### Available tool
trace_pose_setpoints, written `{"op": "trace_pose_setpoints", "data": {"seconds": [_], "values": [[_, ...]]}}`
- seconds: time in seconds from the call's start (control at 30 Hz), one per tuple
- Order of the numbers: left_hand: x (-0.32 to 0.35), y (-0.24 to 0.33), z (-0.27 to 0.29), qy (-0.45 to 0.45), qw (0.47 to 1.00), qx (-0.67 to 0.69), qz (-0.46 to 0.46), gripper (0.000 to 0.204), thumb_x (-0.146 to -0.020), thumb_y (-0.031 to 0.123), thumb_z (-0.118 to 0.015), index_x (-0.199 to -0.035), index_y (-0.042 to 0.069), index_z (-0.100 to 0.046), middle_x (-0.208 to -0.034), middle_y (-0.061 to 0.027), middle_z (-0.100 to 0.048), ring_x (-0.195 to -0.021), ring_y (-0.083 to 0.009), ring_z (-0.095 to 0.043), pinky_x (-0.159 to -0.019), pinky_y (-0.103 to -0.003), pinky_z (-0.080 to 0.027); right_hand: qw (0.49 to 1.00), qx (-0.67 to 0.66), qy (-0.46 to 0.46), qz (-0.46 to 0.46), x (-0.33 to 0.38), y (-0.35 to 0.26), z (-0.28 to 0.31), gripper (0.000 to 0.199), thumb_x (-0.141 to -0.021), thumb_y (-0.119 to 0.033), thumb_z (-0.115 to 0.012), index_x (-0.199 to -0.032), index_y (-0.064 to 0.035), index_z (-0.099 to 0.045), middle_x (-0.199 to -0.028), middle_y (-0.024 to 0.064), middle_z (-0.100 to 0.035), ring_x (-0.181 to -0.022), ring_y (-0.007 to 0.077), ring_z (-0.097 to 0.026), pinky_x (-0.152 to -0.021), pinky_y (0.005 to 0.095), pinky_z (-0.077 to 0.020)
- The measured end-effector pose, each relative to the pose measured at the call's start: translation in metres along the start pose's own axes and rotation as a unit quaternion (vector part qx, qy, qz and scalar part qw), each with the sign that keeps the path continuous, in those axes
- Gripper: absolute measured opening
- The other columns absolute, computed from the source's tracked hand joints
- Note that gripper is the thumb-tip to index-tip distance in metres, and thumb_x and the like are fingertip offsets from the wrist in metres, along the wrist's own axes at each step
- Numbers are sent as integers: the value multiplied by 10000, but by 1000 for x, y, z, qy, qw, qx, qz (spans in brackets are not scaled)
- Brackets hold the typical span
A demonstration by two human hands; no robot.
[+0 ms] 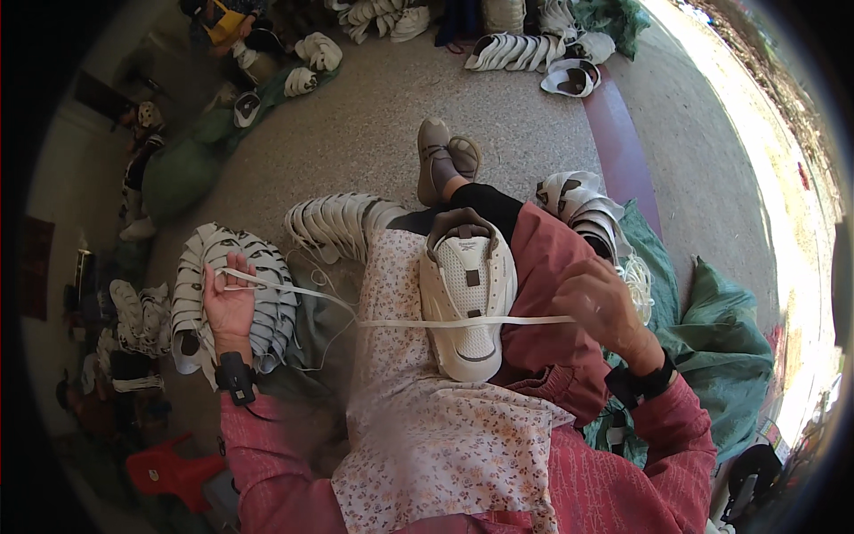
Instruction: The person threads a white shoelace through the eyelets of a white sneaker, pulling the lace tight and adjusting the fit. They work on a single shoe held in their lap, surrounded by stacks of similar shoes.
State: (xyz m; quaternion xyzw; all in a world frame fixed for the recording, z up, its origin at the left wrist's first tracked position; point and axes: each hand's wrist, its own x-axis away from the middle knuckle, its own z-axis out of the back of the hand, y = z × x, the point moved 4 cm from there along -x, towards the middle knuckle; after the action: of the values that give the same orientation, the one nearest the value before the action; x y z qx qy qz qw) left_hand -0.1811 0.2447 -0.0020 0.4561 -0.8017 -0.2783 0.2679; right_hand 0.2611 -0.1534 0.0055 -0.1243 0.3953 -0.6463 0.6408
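Observation:
A cream shoe upper [469, 294] with a mesh tongue lies across my lap, its toe toward me. A flat white shoelace [418, 323] stretches sideways over its front part. At the right, my right hand [600, 303] is closed on one end of the lace, slightly blurred. Out to the left, my left hand [229, 307] is turned palm up, with the lace running between its thumb and fingers. From there the lace slants back to the left side of my lap. A patterned apron [454, 445] covers my thighs under the shoe upper.
Stacked shoe uppers [276, 311] stand behind my left hand, another row [342, 222] by my knee, and more [583, 209] at the right. Green sacking [721, 329] lies at the right, near a bundle of white laces [636, 280]. A red stool [173, 472] is at lower left. Other people sit far left.

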Motion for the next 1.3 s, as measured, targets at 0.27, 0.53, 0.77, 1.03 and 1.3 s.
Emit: {"op": "trace_pose_setpoints", "data": {"seconds": [0.27, 0.53, 0.77, 1.03, 1.3], "values": [[11, 59, 85, 8, 996, 36, -84, 246, -1033, 276, -516, -1081, 80, -658, -1156, -79, -680, -1040, -206, -647, -909, -400, -511, 922, -318, -104, -193, -2, -25, -10, 167, -920, -181, -628, -810, -62, -673, -1280, 115, -567, -1210, 277, -521, -1055, 435, -373], [33, 29, 204, 309, 945, -22, -104, 275, -1040, 274, -505, -1251, 114, -582, -857, 37, -606, -549, -80, -432, -417, -235, -274, 486, -803, 334, -91, 73, 65, 63, 188, -992, -127, -476, -931, -12, -611, -1028, 145, -638, -1128, 308, -570, -1153, 548, -296], [53, 46, 264, 400, 902, -92, -136, 166, -967, 232, -625, -1112, 154, -606, -729, 57, -479, -488, -76, -341, -438, -257, -237, 462, -772, 412, -144, 230, 207, 146, 174, -985, -138, -549, -975, 0, -654, -987, 124, -675, -982, 259, -637, -1056, 501, -417], [60, 67, 176, 363, 905, -187, -117, 144, -946, 227, -656, -914, 143, -543, -728, 41, -479, -473, -76, -345, -428, -241, -239, 480, -638, 534, -278, 322, 291, 182, 264, -973, -166, -613, -1175, 3, -591, -1061, 93, -681, -828, 201, -605, -822, 315, -498], [64, -54, -74, 16, 950, -303, 80, 293, -982, 210, -611, -1218, 42, -566, -780, 35, -543, -535, -27, -408, -405, -172, -263, 768, -376, 428, -292, 127, 173, 120, 458, -973, -156, -643, -1368, 12, -483, -1116, 106, -683, -688, 76, -548, -610, 202, -457]]}}
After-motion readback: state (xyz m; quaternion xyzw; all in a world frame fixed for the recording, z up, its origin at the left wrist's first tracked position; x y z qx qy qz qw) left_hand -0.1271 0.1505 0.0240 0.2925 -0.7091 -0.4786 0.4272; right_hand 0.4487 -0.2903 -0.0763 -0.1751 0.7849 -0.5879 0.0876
